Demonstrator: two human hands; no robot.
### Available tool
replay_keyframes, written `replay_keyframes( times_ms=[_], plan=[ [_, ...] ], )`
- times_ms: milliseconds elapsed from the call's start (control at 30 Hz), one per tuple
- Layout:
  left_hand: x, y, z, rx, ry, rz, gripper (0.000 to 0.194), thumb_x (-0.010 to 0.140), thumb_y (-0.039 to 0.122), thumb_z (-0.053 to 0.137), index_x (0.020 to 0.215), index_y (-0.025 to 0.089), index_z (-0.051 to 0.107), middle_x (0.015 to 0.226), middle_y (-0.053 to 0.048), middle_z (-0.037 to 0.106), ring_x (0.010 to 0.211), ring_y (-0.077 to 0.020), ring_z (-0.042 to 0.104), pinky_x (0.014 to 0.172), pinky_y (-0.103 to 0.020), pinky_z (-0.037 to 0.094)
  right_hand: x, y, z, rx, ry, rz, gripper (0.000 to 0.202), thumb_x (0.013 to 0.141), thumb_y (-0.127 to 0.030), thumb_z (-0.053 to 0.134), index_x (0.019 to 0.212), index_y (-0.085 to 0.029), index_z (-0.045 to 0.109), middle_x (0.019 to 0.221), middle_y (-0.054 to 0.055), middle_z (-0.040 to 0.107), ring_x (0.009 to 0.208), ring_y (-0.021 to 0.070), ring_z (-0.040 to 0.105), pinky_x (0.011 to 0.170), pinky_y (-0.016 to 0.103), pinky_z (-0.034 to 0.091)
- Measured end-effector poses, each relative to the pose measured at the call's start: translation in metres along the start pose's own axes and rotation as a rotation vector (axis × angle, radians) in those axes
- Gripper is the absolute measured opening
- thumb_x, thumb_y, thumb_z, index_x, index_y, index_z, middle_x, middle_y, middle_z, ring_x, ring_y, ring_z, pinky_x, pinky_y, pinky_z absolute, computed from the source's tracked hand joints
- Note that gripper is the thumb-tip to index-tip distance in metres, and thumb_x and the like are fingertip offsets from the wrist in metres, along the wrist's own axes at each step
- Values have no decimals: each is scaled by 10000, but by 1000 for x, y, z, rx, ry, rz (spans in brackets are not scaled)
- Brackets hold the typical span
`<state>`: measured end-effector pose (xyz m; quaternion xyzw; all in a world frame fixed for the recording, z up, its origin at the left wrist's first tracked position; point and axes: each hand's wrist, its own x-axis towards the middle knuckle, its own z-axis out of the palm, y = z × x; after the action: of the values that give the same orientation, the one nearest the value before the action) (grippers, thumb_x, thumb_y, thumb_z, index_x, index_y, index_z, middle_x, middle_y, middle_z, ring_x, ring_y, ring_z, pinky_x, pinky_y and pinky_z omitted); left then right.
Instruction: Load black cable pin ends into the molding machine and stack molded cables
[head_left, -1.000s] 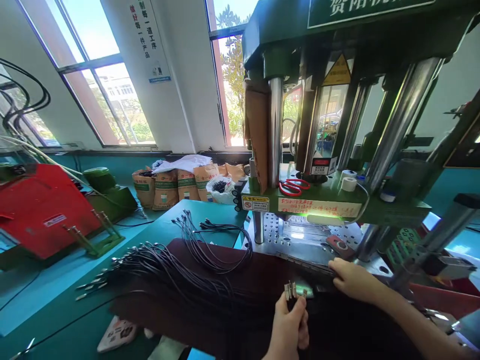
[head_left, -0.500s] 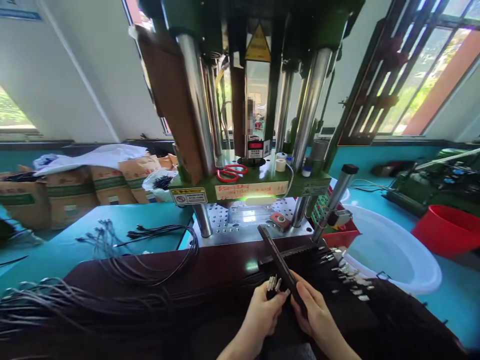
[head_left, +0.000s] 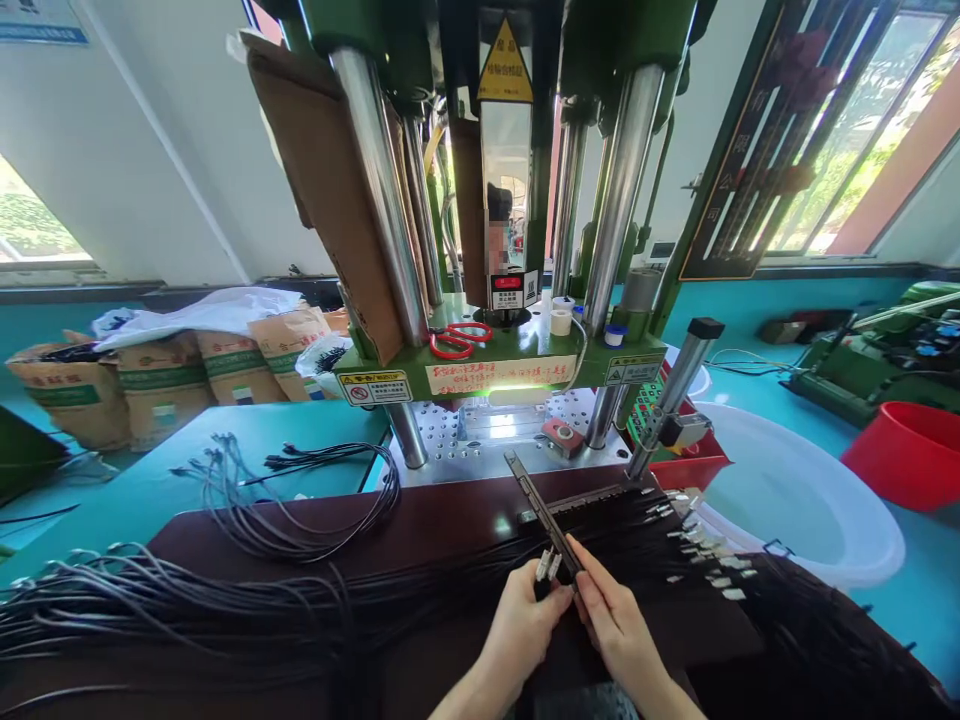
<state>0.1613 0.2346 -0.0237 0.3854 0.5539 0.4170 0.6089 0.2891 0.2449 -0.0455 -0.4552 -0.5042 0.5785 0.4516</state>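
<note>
My right hand (head_left: 619, 622) grips the near end of a long dark slotted bar (head_left: 534, 500), which points away toward the press. Just beside it, my left hand (head_left: 523, 625) is closed around a few cables with silvery metal plugs (head_left: 547, 566) sticking up past the thumb. Both hands meet close to the bar's near end; whether a plug touches the bar is unclear. Behind the bar, a second slotted bar (head_left: 581, 505) lies on the dark tabletop (head_left: 450, 510), with black cables running from it. Metal-ended cables (head_left: 709, 550) spread to its right.
A green press (head_left: 510, 345) with steel columns stands ahead, red scissors (head_left: 459, 340) on its ledge. A thick cable bundle (head_left: 187, 605) covers the left side. To the right sit a white tub (head_left: 889, 550) and a red bucket (head_left: 911, 455).
The bar in my right hand has turned, so its slotted face shows more. My right fingers have shifted up along it toward the left hand. The view has shifted slightly.
</note>
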Motion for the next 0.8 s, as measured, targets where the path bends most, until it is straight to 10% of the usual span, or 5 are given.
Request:
replay_keyframes(
  times_ms=[167,333,467,800],
  plan=[
    [-2,0,-6,-216,84,172,356,726,504,556,754,156,484,600,23,526,482,-76,500,415,-178,359,4,-1,0,165,42,86,478,706,-503,634,1107,-243,632,720,16,620,557,91,489,508,190,419],
    [2,-4,-4,-234,193,191,475,730,659,441,846,199,416,446,102,401,334,-48,307,316,-163,251,6,3,-2,247,129,154,549,637,-518,688,1102,-232,633,577,-14,542,478,62,429,420,144,366],
    [4,-4,0,-194,63,46,567,570,743,539,702,225,350,364,140,285,282,-24,168,273,-157,128,5,3,-2,243,113,182,558,629,-512,698,1104,-228,632,667,11,588,485,55,440,402,136,369],
    [9,-4,-1,-114,69,59,390,590,510,648,603,200,411,361,106,318,305,-35,199,331,-204,137,8,6,-5,235,61,191,576,644,-522,682,1132,-224,616,511,-16,531,410,58,386,339,139,311]
  ],
)
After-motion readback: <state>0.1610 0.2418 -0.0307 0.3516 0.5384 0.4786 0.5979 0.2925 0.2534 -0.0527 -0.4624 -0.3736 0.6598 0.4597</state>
